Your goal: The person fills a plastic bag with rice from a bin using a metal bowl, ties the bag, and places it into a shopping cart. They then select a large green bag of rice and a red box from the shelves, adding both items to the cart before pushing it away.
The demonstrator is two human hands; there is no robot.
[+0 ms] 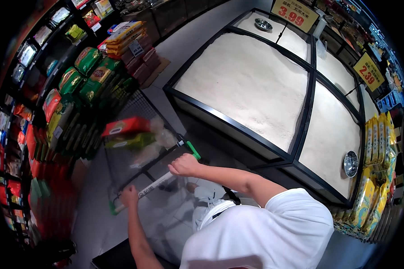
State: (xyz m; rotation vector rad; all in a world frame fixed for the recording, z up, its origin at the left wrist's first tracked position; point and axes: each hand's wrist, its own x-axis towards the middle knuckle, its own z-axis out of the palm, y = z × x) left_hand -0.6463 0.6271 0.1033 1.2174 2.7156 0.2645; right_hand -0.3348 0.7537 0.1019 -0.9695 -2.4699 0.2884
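Note:
Both of my hands are wrapped round the white handlebar [155,184] of a shopping cart [141,107]. My left hand [129,196] grips it near the lower-left green end cap, and my right hand [184,165] holds the other end, close to the green corner piece [193,150]. Inside the wire basket lie a red package [126,127] and a yellow-green package [128,141], both smeared by motion. Beside them are pale, clear plastic bags [159,134] whose contents I cannot make out.
Large black-framed bins [247,85] of white rice stand ahead and right, with metal bowls [350,163] and yellow price signs [294,14]. Stacked green bags [88,60] and shelves [45,36] line the left. Yellow bags [375,139] are piled at far right. Grey tiled floor [177,33] runs between.

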